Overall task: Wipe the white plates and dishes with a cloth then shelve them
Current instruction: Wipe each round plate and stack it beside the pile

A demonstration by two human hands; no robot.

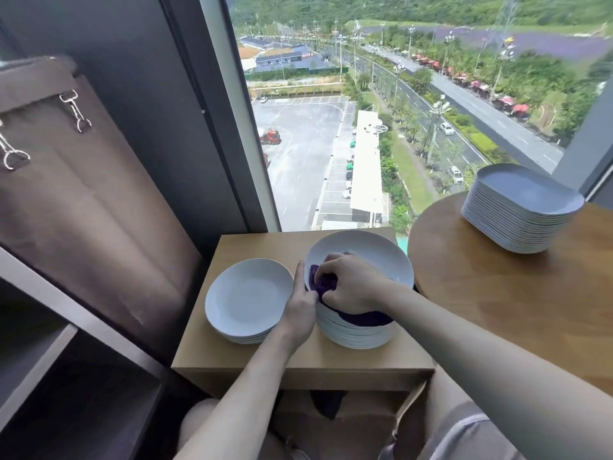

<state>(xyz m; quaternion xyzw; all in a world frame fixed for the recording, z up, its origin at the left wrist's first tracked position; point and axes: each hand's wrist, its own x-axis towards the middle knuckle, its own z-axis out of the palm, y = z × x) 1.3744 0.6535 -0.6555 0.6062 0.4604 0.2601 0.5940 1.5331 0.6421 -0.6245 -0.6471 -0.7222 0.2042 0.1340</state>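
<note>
While right hand [351, 283] grips purple cloth [323, 284], white plate [365, 250] atop stack [358, 336].

No text or label here is legible.

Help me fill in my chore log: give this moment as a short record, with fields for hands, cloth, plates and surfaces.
right hand: grips purple cloth, pressing it into tilted plate
left hand: holds tilted plate at its left rim
tall stack: round white plates, under tilted plate
low stack: round white plates, left of tall stack
oblong dishes: stacked on round table
small table: bears both round stacks
</note>
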